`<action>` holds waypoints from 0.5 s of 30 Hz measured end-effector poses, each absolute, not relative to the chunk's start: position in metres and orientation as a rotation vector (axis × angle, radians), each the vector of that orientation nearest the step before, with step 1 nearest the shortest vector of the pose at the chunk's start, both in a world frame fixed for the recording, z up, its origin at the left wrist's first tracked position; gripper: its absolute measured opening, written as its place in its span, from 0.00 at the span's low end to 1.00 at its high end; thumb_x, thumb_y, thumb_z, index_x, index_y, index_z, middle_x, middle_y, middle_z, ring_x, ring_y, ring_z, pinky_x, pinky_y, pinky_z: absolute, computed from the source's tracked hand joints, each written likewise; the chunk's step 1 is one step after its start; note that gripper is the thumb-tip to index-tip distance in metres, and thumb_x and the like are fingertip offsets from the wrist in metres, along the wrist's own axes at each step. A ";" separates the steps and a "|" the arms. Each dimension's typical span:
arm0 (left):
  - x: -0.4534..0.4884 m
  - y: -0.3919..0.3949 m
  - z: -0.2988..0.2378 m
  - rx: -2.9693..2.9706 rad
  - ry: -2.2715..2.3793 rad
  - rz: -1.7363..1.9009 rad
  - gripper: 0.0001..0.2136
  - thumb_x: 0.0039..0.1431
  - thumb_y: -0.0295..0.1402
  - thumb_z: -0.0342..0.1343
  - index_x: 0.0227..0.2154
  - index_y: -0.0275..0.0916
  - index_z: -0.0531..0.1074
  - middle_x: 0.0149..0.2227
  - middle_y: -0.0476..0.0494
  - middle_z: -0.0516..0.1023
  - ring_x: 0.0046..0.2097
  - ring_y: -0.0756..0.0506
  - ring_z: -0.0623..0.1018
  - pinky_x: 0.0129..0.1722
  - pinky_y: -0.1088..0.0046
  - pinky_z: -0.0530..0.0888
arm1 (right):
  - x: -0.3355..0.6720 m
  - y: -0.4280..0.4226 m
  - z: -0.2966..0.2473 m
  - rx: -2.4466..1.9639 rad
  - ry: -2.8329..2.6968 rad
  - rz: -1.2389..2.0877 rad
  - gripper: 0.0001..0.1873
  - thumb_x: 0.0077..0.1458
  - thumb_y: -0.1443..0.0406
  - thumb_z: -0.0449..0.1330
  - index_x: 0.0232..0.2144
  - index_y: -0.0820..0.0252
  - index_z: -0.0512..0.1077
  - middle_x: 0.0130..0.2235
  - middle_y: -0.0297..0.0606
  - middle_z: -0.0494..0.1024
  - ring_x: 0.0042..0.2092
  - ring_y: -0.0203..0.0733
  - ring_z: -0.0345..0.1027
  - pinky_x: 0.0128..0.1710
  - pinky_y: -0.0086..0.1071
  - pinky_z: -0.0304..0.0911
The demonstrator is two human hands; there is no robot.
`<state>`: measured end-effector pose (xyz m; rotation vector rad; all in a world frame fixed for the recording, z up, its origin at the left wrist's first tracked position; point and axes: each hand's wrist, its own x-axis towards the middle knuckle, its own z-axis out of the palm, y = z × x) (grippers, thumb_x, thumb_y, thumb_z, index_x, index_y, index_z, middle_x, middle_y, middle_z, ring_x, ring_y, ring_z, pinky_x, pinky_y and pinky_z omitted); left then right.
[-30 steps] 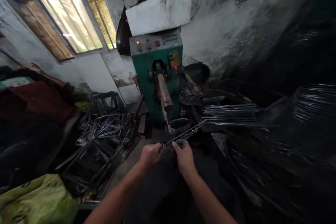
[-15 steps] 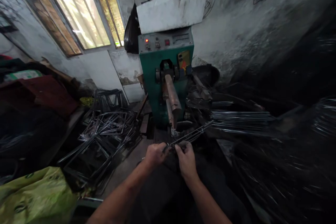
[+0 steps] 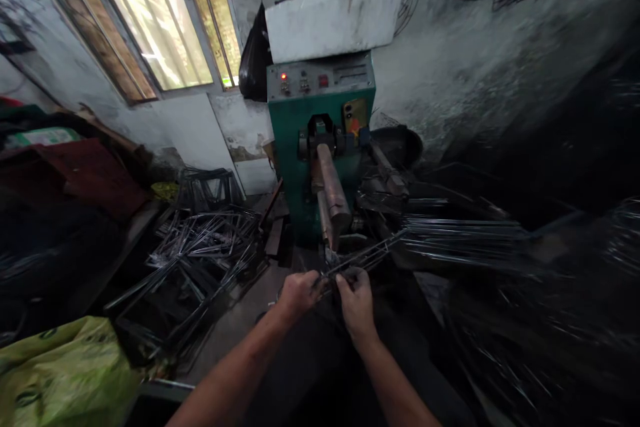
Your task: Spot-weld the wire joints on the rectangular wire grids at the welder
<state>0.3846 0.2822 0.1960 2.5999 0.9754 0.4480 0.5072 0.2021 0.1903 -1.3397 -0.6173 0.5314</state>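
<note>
My left hand (image 3: pixel 301 293) is closed around the near end of a thin metal wire frame (image 3: pixel 373 253). Close beside it, my right hand (image 3: pixel 356 298) pinches the same frame from the right, thumb and fingers together. The frame slants up to the right, under the copper-coloured electrodes of a green spot welding machine (image 3: pixel 295 207). Its upper electrode arm (image 3: pixel 332 180) points toward me, just above and beyond my hands. Whether the frame touches the lower tip (image 3: pixel 331 255) I cannot tell. Both hands' fingertips are partly hidden in shadow.
Finished-looking wire frames (image 3: pixel 210 237) lie heaped at left. Straight metal rods (image 3: pixel 465 230) are stacked at right. A yellow-green sack (image 3: pixel 65 373) sits at lower left. A white foam box (image 3: pixel 333 17) rests on the machine, and a phone (image 3: pixel 354 117) is fixed to its front.
The view has shifted slightly, so the machine appears a little further right. Both hands keep their hold on the wire frame, with hardly any movement.
</note>
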 end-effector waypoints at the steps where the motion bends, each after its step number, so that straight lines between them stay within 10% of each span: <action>1: 0.385 0.283 0.196 2.593 0.980 0.454 0.15 0.62 0.40 0.45 0.25 0.39 0.69 0.24 0.45 0.74 0.27 0.50 0.73 0.27 0.78 0.61 | 0.507 0.203 0.189 -1.341 -0.622 0.520 0.17 0.48 0.53 0.59 0.32 0.59 0.61 0.29 0.33 0.66 0.32 0.40 0.61 0.33 0.34 0.61; 15: 0.392 0.294 0.193 2.565 1.050 0.463 0.16 0.62 0.41 0.45 0.24 0.38 0.68 0.25 0.42 0.75 0.27 0.48 0.73 0.27 0.76 0.62 | 0.513 0.221 0.187 -1.352 -0.635 0.517 0.17 0.47 0.52 0.58 0.31 0.58 0.61 0.29 0.34 0.66 0.31 0.41 0.62 0.33 0.34 0.61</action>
